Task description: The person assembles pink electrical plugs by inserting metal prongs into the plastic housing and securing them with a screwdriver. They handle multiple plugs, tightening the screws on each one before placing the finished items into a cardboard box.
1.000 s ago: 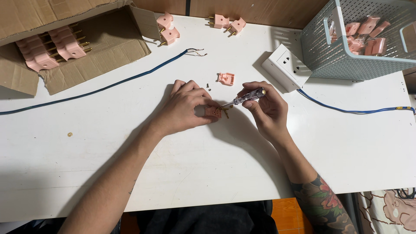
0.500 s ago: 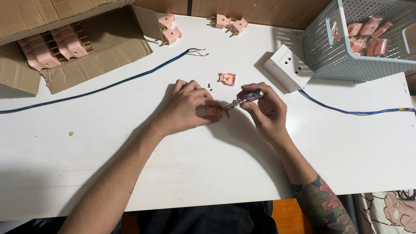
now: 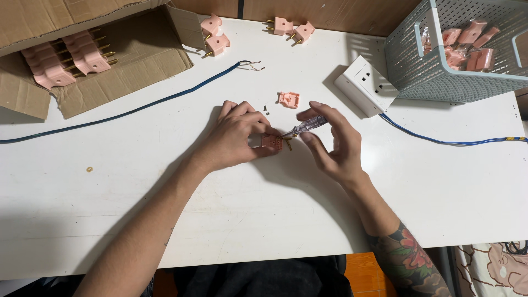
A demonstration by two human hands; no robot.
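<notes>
My left hand presses a small pink plug body down on the white table, brass prongs pointing right. My right hand holds a small clear-handled screwdriver between its fingertips, with the tip set into the plug. A pink plug cover lies just beyond my hands, and a tiny dark screw rests to its left.
A blue cable with bared wire ends runs left across the table. A white socket block with its own blue cable sits by a grey basket of pink plugs. An open cardboard box holds more plugs; loose plugs lie at the back.
My hands stay over the plug. The right fingers have shifted their grip on the screwdriver, as in turning it; the hands sit slightly lower in view.
</notes>
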